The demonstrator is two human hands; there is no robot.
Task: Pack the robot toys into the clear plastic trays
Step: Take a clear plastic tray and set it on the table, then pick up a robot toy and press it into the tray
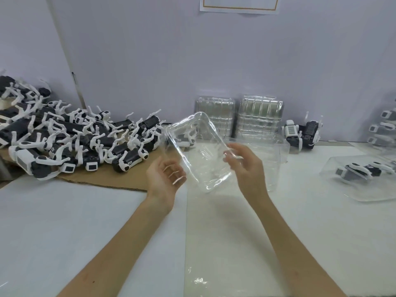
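Clear tray edge in right hand

I'm looking at a factory packing bench. Left of the stacked clear trays against the wall, dozens of identical robot toys lie heaped on cardboard. Right of the stacks sit packed toys, and above them hangs a posted notice.
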